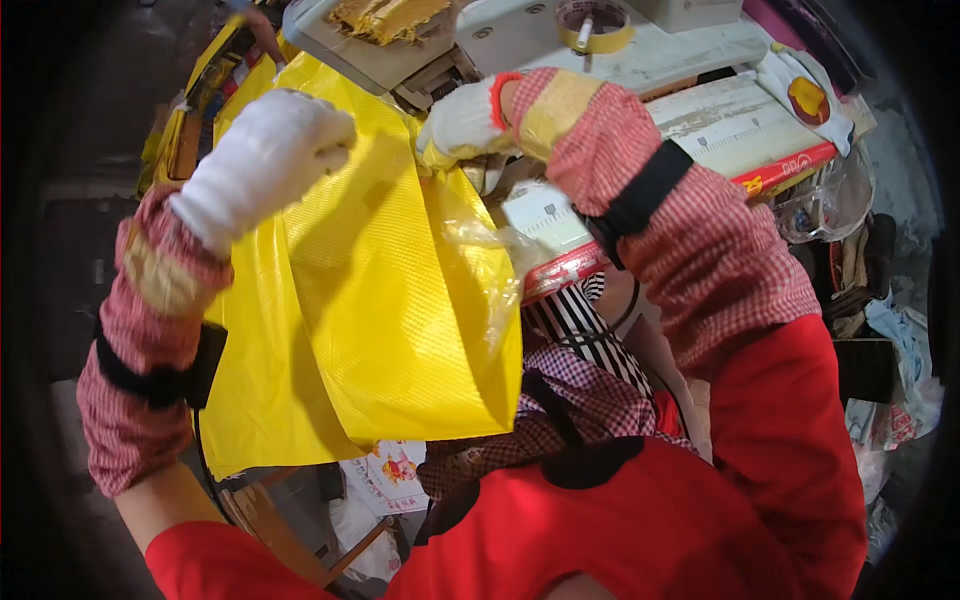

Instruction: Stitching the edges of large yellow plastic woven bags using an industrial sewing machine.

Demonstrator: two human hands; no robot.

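My left hand (262, 160) is fisted on the top edge of the yellow sheet (380, 320); my right hand (465, 125) pinches the same edge, I think. The sheet hangs between them, long axis running down toward my lap, beside the table (700, 110).

A glossy yellow woven plastic sheet (380, 300) is hanging folded and creased, draping downward from the machine edge, its lower edge dangling free.
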